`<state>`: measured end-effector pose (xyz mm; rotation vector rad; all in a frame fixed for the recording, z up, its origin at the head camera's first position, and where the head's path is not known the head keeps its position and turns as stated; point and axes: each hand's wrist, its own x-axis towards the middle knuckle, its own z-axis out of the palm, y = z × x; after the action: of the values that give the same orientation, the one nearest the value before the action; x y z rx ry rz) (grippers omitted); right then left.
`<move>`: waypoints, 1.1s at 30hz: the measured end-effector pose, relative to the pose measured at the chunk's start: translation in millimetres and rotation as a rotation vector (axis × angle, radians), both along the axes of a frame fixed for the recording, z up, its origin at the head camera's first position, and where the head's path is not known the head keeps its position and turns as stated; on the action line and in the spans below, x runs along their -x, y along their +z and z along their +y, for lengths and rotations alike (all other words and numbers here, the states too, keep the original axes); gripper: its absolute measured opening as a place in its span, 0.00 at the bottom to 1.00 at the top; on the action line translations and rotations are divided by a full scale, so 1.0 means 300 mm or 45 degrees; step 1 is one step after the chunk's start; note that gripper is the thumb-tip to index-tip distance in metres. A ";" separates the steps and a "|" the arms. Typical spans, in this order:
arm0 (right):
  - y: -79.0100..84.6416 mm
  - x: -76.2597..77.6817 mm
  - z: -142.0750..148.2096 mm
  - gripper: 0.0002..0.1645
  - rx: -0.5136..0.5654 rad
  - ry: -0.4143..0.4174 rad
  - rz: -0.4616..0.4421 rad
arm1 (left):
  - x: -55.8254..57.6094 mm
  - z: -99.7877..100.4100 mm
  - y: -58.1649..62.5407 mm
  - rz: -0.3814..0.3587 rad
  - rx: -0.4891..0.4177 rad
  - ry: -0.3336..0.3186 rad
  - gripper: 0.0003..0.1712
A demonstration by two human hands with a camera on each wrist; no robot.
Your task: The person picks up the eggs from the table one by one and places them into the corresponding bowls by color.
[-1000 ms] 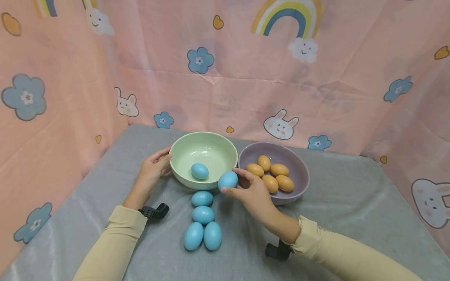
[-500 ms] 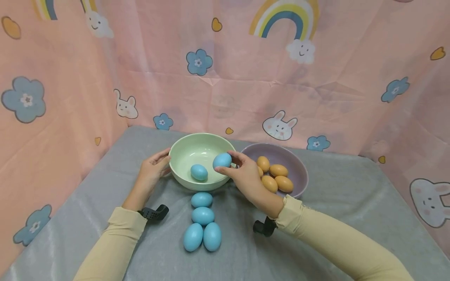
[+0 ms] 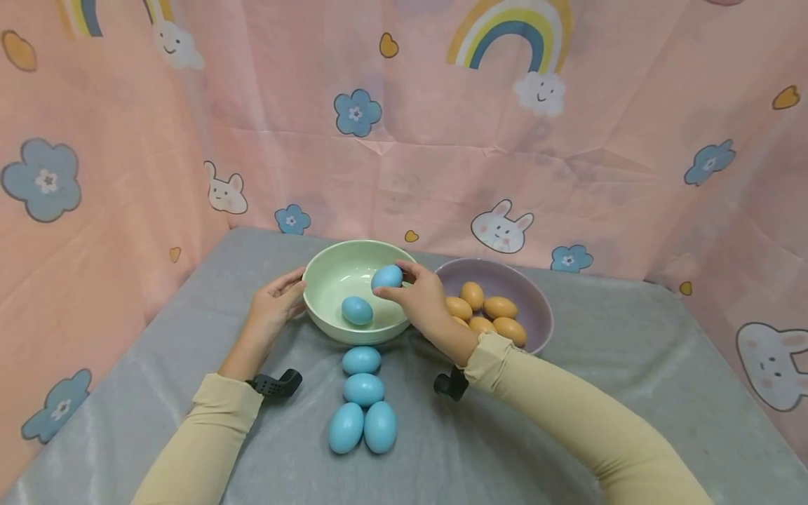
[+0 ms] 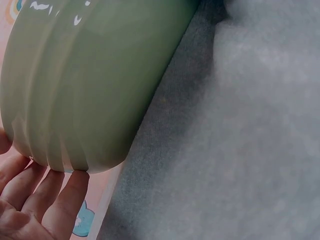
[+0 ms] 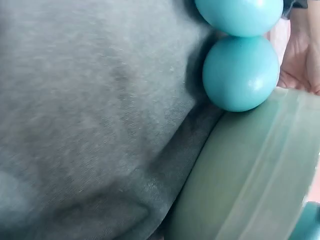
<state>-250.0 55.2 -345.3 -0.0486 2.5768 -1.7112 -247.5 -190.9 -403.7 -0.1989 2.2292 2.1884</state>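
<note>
In the head view my right hand (image 3: 421,298) pinches a blue egg (image 3: 386,278) between thumb and fingers, inside the right part of the green bowl's (image 3: 325,284) opening. Another blue egg (image 3: 357,310) lies at the bottom of that bowl. My left hand (image 3: 273,303) touches the bowl's left side; the left wrist view has its fairly straight fingers (image 4: 67,202) against the outer wall. In front of the bowl, several blue eggs (image 3: 363,390) form a column that ends in a side-by-side pair. The right wrist view catches two of them near the bowl, but not the held egg's grip.
Close to the green bowl's right stands a purple bowl (image 3: 536,308) with several orange-brown eggs (image 3: 501,307), partly covered by my right forearm. Grey cloth (image 3: 505,449) spreads over the table. A pink patterned curtain (image 3: 404,168) encloses the back and sides.
My right hand has carried the blue egg left and away from me, from the green bowl's front right edge to inside its opening. My left hand has stayed at the bowl's side.
</note>
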 end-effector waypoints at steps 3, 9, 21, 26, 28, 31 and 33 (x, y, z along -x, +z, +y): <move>-0.008 0.019 -0.018 0.42 -0.007 0.000 -0.002 | 0.001 0.002 -0.002 0.003 0.000 0.000 0.28; -0.013 0.058 -0.054 0.40 -0.055 0.002 0.011 | 0.001 0.000 -0.003 0.006 -0.006 -0.007 0.29; -0.039 0.101 -0.091 0.39 -0.148 0.008 0.026 | -0.001 -0.001 -0.003 0.003 0.002 -0.024 0.29; -0.045 0.118 -0.097 0.38 -0.211 0.004 0.004 | 0.002 0.000 -0.005 0.013 -0.014 -0.015 0.29; -0.046 0.126 -0.100 0.38 -0.242 0.004 -0.005 | 0.003 0.000 -0.006 0.016 -0.017 -0.008 0.29; -0.050 0.135 -0.102 0.37 -0.285 0.023 -0.022 | 0.003 0.001 -0.006 0.019 -0.024 -0.003 0.29; -0.054 0.140 -0.103 0.37 -0.321 0.043 -0.038 | 0.003 0.001 -0.007 0.024 -0.022 -0.006 0.29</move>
<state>-291.9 24.2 -361.6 -0.0561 2.7291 -1.3525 -248.5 -190.6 -405.8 -0.1739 2.2167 2.2159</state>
